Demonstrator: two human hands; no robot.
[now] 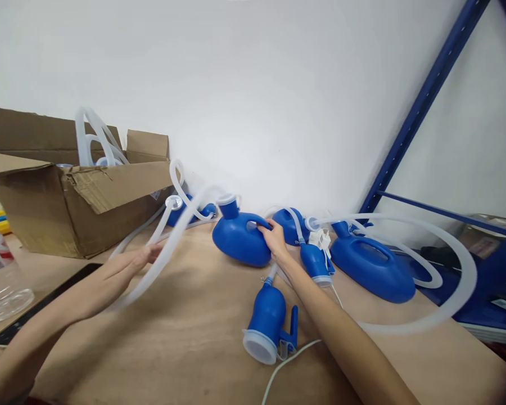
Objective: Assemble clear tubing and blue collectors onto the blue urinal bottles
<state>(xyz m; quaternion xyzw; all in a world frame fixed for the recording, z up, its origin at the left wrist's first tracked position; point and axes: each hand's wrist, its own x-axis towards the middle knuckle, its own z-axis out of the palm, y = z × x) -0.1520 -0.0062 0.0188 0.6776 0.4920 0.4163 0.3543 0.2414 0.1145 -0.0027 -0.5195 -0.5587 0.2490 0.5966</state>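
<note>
My right hand (pixel 275 237) grips the handle end of a blue plastic urinal bottle (pixel 241 239), its white-capped neck pointing up and left. My left hand (pixel 137 260) is held out with fingers extended beside a translucent hose (pixel 171 247). The hose passes in front of the fingertips; whether they touch it I cannot tell. Below my right hand lies a blue funnel-shaped receptacle (pixel 269 309) with a white lid facing me. A second blue receptacle (pixel 315 263) lies right of my wrist. Another blue urinal bottle (pixel 369 267) rests further right, beside a large looped hose (pixel 468 270).
An open cardboard box (pixel 34 214) with hoses inside stands at the left. A black phone-like slab (pixel 46 304) and a clear plastic bottle (pixel 2 275) are at the left edge. More blue urinal parts (pixel 179 211) lie by the box. A blue metal rack (pixel 417 112) rises at right.
</note>
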